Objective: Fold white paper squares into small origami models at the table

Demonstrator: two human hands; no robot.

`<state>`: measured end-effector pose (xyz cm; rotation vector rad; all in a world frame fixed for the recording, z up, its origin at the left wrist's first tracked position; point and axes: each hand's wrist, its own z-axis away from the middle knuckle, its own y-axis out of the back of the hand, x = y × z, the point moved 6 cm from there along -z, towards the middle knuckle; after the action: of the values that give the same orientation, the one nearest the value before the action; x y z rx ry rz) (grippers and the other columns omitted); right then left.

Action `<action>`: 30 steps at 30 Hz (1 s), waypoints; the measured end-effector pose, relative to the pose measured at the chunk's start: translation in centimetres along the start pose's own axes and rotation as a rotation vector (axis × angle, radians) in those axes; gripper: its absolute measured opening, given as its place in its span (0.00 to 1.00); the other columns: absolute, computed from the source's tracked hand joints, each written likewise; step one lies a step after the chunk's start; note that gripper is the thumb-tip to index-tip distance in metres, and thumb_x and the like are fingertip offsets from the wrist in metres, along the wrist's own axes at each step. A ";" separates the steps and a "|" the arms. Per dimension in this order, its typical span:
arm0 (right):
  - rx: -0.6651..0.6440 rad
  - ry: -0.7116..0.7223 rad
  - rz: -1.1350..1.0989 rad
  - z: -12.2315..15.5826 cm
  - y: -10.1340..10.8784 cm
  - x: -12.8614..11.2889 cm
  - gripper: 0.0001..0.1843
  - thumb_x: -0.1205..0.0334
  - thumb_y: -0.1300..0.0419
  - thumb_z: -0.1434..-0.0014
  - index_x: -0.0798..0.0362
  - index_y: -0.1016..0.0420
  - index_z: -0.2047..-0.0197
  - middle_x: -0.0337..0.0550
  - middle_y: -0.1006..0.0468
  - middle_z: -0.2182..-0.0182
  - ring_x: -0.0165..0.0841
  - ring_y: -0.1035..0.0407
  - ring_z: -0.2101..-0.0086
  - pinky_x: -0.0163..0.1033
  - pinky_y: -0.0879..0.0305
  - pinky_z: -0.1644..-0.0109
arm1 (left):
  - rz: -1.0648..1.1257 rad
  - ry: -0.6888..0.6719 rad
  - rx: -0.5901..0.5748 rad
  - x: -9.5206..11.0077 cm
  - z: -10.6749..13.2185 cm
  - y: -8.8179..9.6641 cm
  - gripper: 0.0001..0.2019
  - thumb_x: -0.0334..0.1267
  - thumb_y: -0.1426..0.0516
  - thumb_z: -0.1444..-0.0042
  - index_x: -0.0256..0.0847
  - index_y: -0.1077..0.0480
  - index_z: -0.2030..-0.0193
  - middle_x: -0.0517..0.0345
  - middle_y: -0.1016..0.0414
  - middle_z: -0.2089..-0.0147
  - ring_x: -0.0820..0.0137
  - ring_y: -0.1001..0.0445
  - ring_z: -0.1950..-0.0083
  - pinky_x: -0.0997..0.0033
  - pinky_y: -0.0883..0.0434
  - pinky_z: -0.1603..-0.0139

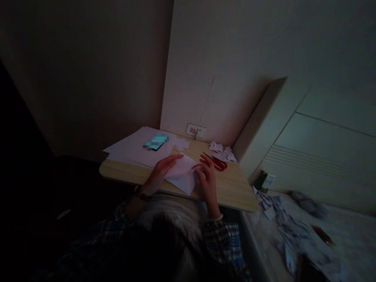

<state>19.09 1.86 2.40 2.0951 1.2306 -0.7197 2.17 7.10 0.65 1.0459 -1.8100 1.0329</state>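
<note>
A white sheet of paper (183, 166) lies partly folded near the front of a small wooden table, one pointed corner toward me. My left hand (161, 172) rests on its left side, fingers stretched out flat and together. At the right edge of the sheet, my right hand (208, 178) has its thumb and index finger closed on the paper, with the other fingers curled above. Just beyond the right hand lies a pair of scissors with red handles (220, 164), blades pointing left and away.
A stack of white paper (129, 150) covers the left of the table (235, 192), with a lit phone (157, 141) on it. Folded paper pieces (221, 150) lie at the back right. A wall socket (196, 130) holds a plug. More folded pieces (270, 205) litter the bed.
</note>
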 end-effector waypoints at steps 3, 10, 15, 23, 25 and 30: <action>0.031 -0.008 -0.002 -0.1 0.2 0.2 0.04 0.61 0.41 0.45 0.52 0.28 0.68 0.48 0.32 0.49 0.37 0.37 0.50 0.45 0.43 0.44 | -0.013 -0.024 -0.102 0.3 0.1 -0.6 0.22 0.48 0.38 0.53 0.40 0.24 0.52 0.50 0.26 0.45 0.56 0.33 0.41 0.65 0.39 0.40; 0.068 -0.100 0.000 -0.2 0.2 0.7 0.07 0.59 0.40 0.47 0.51 0.32 0.66 0.40 0.30 0.66 0.33 0.35 0.63 0.38 0.38 0.58 | -0.006 0.000 -0.143 -0.6 -0.4 -0.8 0.26 0.34 0.34 0.60 0.42 0.28 0.49 0.49 0.32 0.40 0.57 0.36 0.37 0.62 0.38 0.39; 0.128 -0.212 -0.090 0.1 0.4 1.9 0.13 0.57 0.40 0.48 0.51 0.34 0.59 0.38 0.30 0.67 0.30 0.37 0.69 0.35 0.40 0.67 | 0.100 -0.009 -0.163 -0.5 -0.3 -0.9 0.38 0.31 0.35 0.60 0.44 0.39 0.38 0.46 0.31 0.41 0.58 0.31 0.42 0.64 0.33 0.44; 0.084 -0.205 -0.093 0.0 0.3 2.0 0.07 0.58 0.42 0.46 0.52 0.31 0.66 0.38 0.28 0.71 0.31 0.35 0.69 0.34 0.40 0.67 | 0.075 0.120 -0.074 -1.6 -0.5 -0.4 0.30 0.34 0.34 0.60 0.41 0.32 0.46 0.48 0.21 0.55 0.61 0.23 0.59 0.69 0.28 0.61; 0.062 -0.197 -0.110 0.0 0.1 1.9 0.07 0.59 0.41 0.47 0.52 0.30 0.66 0.38 0.28 0.71 0.31 0.35 0.70 0.34 0.39 0.67 | 0.054 0.188 -0.020 -2.5 -0.6 0.0 0.27 0.37 0.33 0.60 0.40 0.30 0.50 0.51 0.19 0.63 0.63 0.22 0.67 0.70 0.28 0.69; 0.017 -0.290 -0.156 0.1 -0.6 3.0 0.09 0.56 0.41 0.48 0.52 0.30 0.67 0.35 0.30 0.75 0.29 0.37 0.74 0.32 0.41 0.73 | 0.030 0.173 -0.001 -2.7 -0.7 0.1 0.18 0.40 0.33 0.60 0.38 0.25 0.61 0.52 0.19 0.66 0.63 0.22 0.68 0.72 0.29 0.71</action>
<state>19.81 3.69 0.11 1.8416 1.2343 -1.0656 3.14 8.51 -1.59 0.9020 -1.6901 1.1057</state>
